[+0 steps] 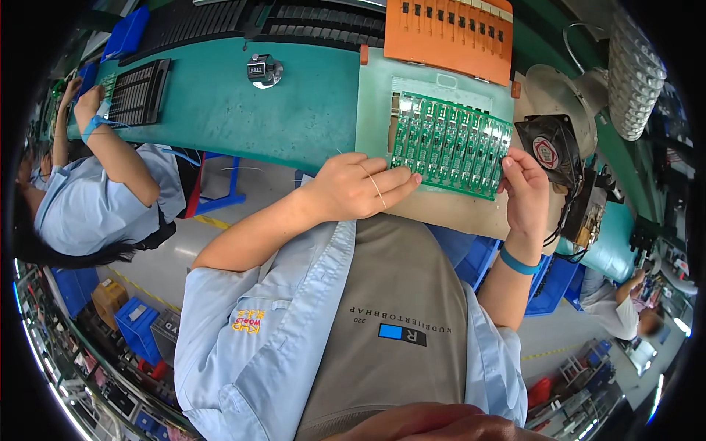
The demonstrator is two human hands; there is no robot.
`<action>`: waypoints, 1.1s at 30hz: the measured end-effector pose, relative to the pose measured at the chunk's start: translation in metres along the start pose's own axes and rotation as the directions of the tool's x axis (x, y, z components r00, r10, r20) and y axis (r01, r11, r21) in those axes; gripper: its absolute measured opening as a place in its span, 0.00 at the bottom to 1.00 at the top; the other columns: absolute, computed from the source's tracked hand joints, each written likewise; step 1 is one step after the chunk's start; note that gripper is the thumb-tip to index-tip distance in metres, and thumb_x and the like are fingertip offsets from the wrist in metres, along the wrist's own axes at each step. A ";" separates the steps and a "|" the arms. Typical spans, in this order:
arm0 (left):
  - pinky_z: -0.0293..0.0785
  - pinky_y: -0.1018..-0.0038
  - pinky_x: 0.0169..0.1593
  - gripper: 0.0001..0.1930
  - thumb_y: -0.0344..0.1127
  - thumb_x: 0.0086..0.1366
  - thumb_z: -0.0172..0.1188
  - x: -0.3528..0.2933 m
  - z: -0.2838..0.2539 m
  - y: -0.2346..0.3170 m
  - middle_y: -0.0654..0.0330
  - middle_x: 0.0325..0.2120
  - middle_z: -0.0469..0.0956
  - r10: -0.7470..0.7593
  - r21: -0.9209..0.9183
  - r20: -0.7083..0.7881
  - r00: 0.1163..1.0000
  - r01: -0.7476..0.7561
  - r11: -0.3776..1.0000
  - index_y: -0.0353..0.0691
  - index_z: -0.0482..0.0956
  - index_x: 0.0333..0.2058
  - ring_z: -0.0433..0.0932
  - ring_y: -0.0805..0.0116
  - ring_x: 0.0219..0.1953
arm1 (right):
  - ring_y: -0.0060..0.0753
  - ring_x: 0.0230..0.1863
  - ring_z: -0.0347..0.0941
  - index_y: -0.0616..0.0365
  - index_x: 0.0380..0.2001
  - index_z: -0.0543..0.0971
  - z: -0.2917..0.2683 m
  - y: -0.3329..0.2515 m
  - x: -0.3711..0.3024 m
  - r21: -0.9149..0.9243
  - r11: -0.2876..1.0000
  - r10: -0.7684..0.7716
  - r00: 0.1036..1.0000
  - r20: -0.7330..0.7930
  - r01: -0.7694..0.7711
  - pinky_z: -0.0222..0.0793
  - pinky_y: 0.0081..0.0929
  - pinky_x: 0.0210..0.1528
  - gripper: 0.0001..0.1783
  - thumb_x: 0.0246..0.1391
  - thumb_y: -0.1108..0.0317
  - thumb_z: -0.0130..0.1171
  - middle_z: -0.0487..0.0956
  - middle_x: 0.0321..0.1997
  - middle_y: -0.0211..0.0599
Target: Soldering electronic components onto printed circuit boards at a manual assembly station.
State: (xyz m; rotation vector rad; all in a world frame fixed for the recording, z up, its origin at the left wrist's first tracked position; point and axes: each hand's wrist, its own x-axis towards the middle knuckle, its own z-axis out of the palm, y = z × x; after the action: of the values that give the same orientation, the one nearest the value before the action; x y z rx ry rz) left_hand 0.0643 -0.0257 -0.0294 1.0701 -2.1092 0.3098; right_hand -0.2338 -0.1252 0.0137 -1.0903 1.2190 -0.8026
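A green circuit board panel (450,147), divided into several narrow strips with small parts on them, is tilted slightly in front of me. My left hand (364,185) is closed at its lower left edge, the fingers curled and a fingertip on the board. A thin pale band crosses those fingers. At the right edge, my right hand (523,189) pinches the panel between thumb and fingers; a blue band circles that wrist. Beneath the panel is a pale green fixture plate (375,95).
Behind the fixture stands an orange tray (448,37) with a row of black parts. A black fan (546,151) sits close to my right hand. On the green bench (309,95) rests a small metal counter (263,70). Another person (110,191) works at the left.
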 end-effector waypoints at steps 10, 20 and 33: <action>0.67 0.81 0.28 0.13 0.32 0.57 0.68 -0.003 0.010 -0.001 0.75 0.40 0.83 -0.129 -0.077 0.031 0.991 0.131 0.988 0.53 0.86 0.42 0.73 0.77 0.25 | 0.21 0.35 0.76 0.69 0.51 0.80 0.000 0.003 0.020 0.094 0.996 -0.009 0.999 0.036 0.006 0.71 0.14 0.40 0.13 0.67 0.73 0.58 0.84 0.42 0.37; 0.70 0.81 0.29 0.22 0.38 0.57 0.74 -0.028 -0.053 -0.097 0.71 0.31 0.77 -0.642 0.191 -0.210 0.737 0.675 0.713 0.56 0.86 0.53 0.75 0.75 0.26 | 0.19 0.36 0.77 0.68 0.53 0.80 0.001 0.006 0.026 0.111 0.993 -0.034 0.999 0.037 0.029 0.72 0.12 0.41 0.14 0.68 0.72 0.58 0.84 0.43 0.37; 0.66 0.77 0.26 0.31 0.39 0.58 0.74 -0.046 -0.081 -0.124 0.74 0.25 0.72 -0.714 0.495 -0.055 0.698 0.640 0.588 0.59 0.80 0.62 0.68 0.76 0.22 | 0.18 0.33 0.75 0.67 0.51 0.80 -0.004 0.019 0.034 0.102 0.995 -0.018 1.000 -0.008 0.018 0.70 0.11 0.38 0.13 0.68 0.72 0.59 0.83 0.39 0.33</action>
State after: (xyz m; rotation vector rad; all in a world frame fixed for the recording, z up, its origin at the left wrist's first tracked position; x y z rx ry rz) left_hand 0.2186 -0.0341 -0.0186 2.1793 -1.5812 0.3843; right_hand -0.2320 -0.1514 -0.0153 -1.0175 1.1628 -0.8737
